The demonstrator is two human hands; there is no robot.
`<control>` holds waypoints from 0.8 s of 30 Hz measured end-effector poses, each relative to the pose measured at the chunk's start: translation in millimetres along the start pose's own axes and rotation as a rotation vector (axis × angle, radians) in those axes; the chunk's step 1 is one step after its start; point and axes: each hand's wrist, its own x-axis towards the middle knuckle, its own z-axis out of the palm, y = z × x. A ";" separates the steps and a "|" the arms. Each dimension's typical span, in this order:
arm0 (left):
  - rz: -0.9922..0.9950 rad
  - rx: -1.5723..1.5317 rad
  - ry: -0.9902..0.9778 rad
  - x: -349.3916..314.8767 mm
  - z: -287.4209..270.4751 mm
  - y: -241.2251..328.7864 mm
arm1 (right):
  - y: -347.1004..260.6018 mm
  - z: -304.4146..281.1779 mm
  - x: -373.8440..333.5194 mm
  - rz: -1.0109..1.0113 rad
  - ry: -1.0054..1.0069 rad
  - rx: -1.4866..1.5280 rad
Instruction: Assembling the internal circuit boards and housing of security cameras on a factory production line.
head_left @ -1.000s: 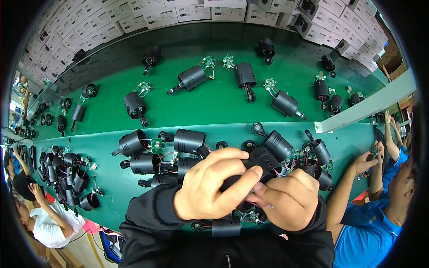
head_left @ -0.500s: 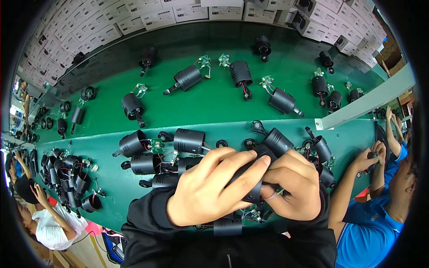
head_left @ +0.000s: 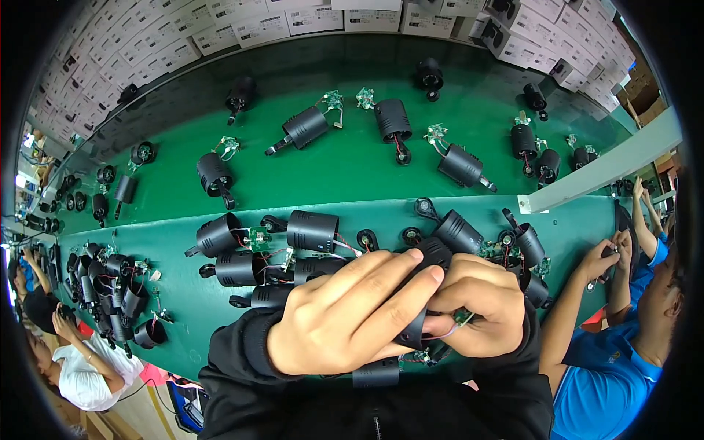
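My left hand (head_left: pixel 345 315) is wrapped over a black cylindrical housing (head_left: pixel 413 334), its fingers lying along the top. Most of that housing is hidden under the hand. At its open end, my right hand (head_left: pixel 480 308) has its fingers curled and pinched around a small green circuit board (head_left: pixel 462 317), of which only an edge shows. A thin pinkish wire (head_left: pixel 442 334) runs between the housing and the board. Just beyond my fingers lie another black housing (head_left: pixel 456 231) and a ribbed black part (head_left: pixel 433 253). One more housing (head_left: pixel 375 373) rests close to my body.
Several black housings (head_left: pixel 312 230) with wires and boards lie left of my hands. A pile of them (head_left: pixel 110 293) is farther left. More sit on the raised green surface (head_left: pixel 330 183) beyond. A white post (head_left: pixel 601 161) slants at right. White boxes (head_left: pixel 315 20) line the back. Co-workers sit either side.
My right hand has turned slightly, and more of the board and wire shows. My left hand has shifted a little left. Housings on the far green surface have moved slightly left.
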 end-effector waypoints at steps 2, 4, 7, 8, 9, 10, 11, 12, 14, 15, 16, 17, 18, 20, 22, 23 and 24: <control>-0.021 -0.055 0.004 1.5 -0.9 0.2 | -2.4 0.5 0.8 -0.016 0.026 -0.014; -0.031 -0.083 0.006 3.0 -1.9 0.5 | -4.9 -0.5 1.5 -0.023 0.039 -0.020; -0.067 -0.015 -0.037 4.5 -4.4 1.3 | -9.3 -3.1 3.1 0.013 0.037 -0.092; -0.081 0.008 -0.051 4.8 -5.4 1.6 | -9.7 -3.2 3.6 0.024 0.035 -0.115; -0.079 0.007 -0.052 5.6 -6.3 2.1 | -9.0 -3.0 4.1 0.025 0.036 -0.116; -0.096 0.019 -0.064 6.4 -7.2 2.8 | -6.8 -2.7 5.1 0.034 0.032 -0.094; -0.113 0.032 -0.077 7.2 -8.0 3.4 | -3.9 -2.1 6.1 0.042 0.028 -0.071; -0.129 0.045 -0.089 7.8 -8.5 3.7 | -1.2 -1.7 6.9 0.050 0.024 -0.048; -0.147 0.058 -0.102 7.5 -8.2 3.5 | 1.1 -1.1 6.4 0.058 0.019 -0.024; -0.143 0.052 -0.106 6.8 -7.7 3.1 | 2.0 -1.3 5.5 0.055 0.017 -0.018; -0.140 0.045 -0.110 6.0 -7.1 2.6 | 2.9 -1.6 4.5 0.053 0.015 -0.013; -0.136 0.038 -0.114 5.3 -6.5 2.0 | 3.9 -1.9 3.6 0.050 0.014 -0.008; -0.131 0.030 -0.118 4.7 -5.8 1.6 | 4.8 -2.1 2.8 0.047 0.013 -0.003; -0.139 0.023 -0.127 3.0 -5.2 0.8 | 7.0 -1.7 2.2 0.047 0.006 -0.001; -0.150 0.007 -0.143 1.7 -4.6 0.0 | 9.0 -1.3 2.3 0.046 -0.007 0.002; -0.155 -0.001 -0.151 1.2 -4.2 -0.4 | 9.9 -1.1 2.4 0.045 -0.013 0.003; -0.155 -0.002 -0.152 1.3 -4.8 -0.9 | 10.4 -0.5 3.0 0.046 -0.013 0.003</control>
